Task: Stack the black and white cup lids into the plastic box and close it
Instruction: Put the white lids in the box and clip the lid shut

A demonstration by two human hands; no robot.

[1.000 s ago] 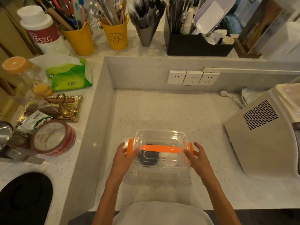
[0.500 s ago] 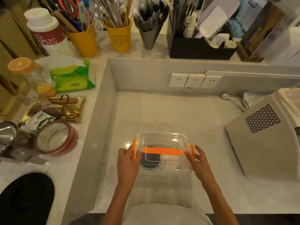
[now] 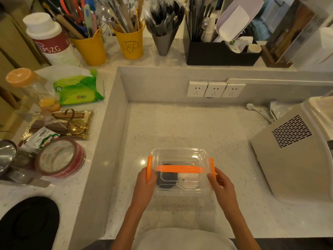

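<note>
The clear plastic box (image 3: pixel 180 170) sits on the counter at six o'clock, lids inside. Left hand (image 3: pixel 145 184) and right hand (image 3: pixel 220 184) pinch its orange side clasps (image 3: pixel 149 167). Probably light, slick, slightly flexible; best held by the ends.

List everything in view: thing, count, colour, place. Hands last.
plastic box: 1, clear, orange handle and clips, lower counter centre
black lid: 1, inside box, left
white lid: 1, inside box, right
wall sockets: 3, white, back wall
machine: 1, beige, right
yellow cups: 2, holding utensils, upper shelf
grey cup: 1, black cutlery, upper shelf
black organiser: 1, upper shelf
canister: 1, white and maroon, upper left
tissue pack: 1, green, left ledge
gold tray: 1, left ledge
tape roll: 1, red and white, left ledge
left hand: on left orange clip
right hand: on right orange clip
</note>
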